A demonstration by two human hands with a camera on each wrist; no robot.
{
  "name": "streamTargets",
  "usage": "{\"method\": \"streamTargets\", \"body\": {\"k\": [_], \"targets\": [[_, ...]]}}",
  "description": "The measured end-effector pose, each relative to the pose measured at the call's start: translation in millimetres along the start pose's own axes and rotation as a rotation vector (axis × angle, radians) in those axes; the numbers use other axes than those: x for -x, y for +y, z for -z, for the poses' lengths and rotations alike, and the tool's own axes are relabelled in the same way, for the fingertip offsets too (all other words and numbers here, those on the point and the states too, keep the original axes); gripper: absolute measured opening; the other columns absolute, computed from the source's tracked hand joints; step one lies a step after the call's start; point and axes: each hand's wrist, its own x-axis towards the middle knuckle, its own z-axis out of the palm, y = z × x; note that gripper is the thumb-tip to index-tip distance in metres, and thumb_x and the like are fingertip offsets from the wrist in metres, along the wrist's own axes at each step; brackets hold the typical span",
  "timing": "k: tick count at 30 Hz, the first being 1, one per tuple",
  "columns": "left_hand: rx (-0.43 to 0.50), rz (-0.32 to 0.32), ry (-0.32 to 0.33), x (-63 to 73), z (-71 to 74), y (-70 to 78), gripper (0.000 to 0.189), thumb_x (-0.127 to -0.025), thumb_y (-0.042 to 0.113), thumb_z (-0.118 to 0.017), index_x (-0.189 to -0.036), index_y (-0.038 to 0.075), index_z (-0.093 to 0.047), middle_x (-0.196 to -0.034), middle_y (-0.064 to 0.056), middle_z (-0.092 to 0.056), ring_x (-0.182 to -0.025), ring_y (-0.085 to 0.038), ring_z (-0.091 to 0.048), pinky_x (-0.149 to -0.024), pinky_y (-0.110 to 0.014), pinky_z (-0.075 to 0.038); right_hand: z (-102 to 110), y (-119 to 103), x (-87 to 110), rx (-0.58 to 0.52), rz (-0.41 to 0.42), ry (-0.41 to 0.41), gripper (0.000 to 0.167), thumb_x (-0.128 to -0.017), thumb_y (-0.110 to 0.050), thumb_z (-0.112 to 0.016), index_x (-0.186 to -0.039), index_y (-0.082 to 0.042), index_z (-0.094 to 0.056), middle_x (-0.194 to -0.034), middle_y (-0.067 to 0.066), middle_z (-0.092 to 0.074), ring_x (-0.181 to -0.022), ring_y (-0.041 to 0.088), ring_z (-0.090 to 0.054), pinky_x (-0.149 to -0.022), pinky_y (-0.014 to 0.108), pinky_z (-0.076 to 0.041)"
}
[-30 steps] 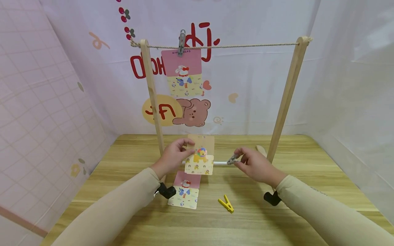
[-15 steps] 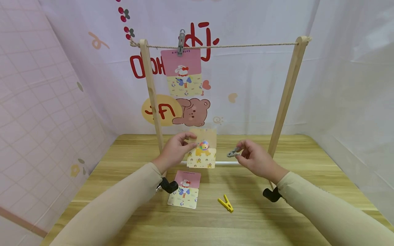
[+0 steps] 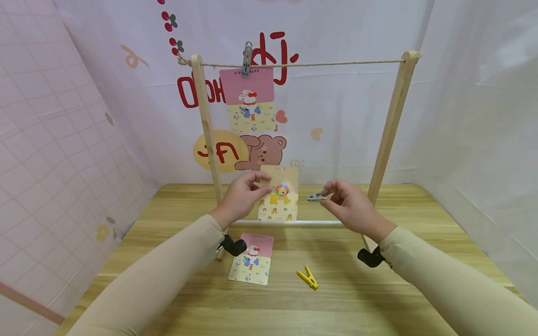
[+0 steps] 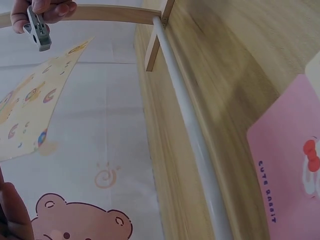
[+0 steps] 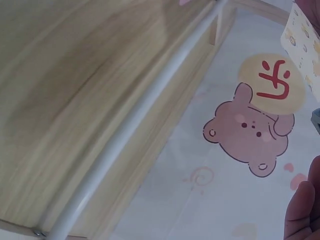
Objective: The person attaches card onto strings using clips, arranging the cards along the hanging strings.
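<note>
My left hand [image 3: 244,195] pinches the left edge of a yellow lion card [image 3: 278,205] and holds it upright above the table. In the left wrist view the same card [image 4: 37,100] slants across the left side. To its right my right hand [image 3: 349,205] pinches a grey clothespin [image 3: 317,196] by its handle ends, jaws pointing toward the card. In the left wrist view the clothespin [image 4: 39,32] sits between the fingertips. Overhead, a second grey clothespin [image 3: 247,60] fastens a pink and yellow rabbit card [image 3: 252,102] to a twine line [image 3: 328,64].
Two wooden posts [image 3: 388,135] carry the twine, joined low by a pale rod [image 3: 313,222]. Another rabbit card [image 3: 251,261] lies on the wooden table [image 3: 336,303], left of a yellow clothespin [image 3: 308,278]. A printed cloth backdrop [image 3: 344,121] hangs behind.
Both hands have risen; the lion card has moved up and slightly right. The right hand's clothespin has also gone up, tilting from steep to nearly level. The hanging card stays put.
</note>
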Motion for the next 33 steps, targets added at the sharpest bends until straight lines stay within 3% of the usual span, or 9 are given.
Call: {"method": "streamTargets", "body": {"k": [9,17,26,33], "targets": [[-0.010,-0.045,0.003,-6.6,0.5,8.2,0.023,-0.101,0.023,-0.073,-0.124,0.021,-0.070,-0.112,-0.002,-0.064,-0.080,-0.021,-0.057,-0.065,-0.027,-0.048,7,-8,-5.5,0.013,-0.004,0.034,0.017,-0.101,-0.006,-0.069,-0.116,-0.005,-0.061,-0.099,0.012,-0.071,-0.068,0.011,-0.059,-0.053,0.026,-0.045],[-0.004,-0.055,0.011,-10.4,1.6,21.2,0.025,-0.101,0.023,-0.073,-0.126,0.021,-0.071,-0.116,-0.001,-0.065,-0.082,-0.021,-0.057,-0.068,-0.028,-0.049,14,-17,-13.4,0.091,0.057,0.127,0.017,-0.098,-0.006,-0.073,-0.113,-0.007,-0.064,-0.093,0.006,-0.073,-0.063,0.009,-0.056,-0.052,0.025,-0.043],[0.030,-0.114,0.025,-19.9,5.5,35.8,0.026,-0.100,0.019,-0.075,-0.125,0.017,-0.071,-0.084,-0.004,-0.051,-0.073,-0.018,-0.049,-0.062,-0.026,-0.040,24,-29,-21.7,0.115,0.095,0.193,0.017,-0.098,-0.005,-0.074,-0.112,-0.008,-0.066,-0.096,0.005,-0.074,-0.066,0.008,-0.059,-0.054,0.023,-0.044],[0.031,-0.132,0.018,-25.1,10.3,47.5,0.030,-0.101,0.018,-0.073,-0.130,0.018,-0.069,-0.090,-0.007,-0.052,-0.075,-0.020,-0.049,-0.061,-0.026,-0.039,32,-39,-27.4,0.113,0.094,0.215,0.016,-0.099,-0.004,-0.072,-0.113,-0.005,-0.065,-0.102,0.007,-0.075,-0.064,0.007,-0.056,-0.054,0.021,-0.043]]}}
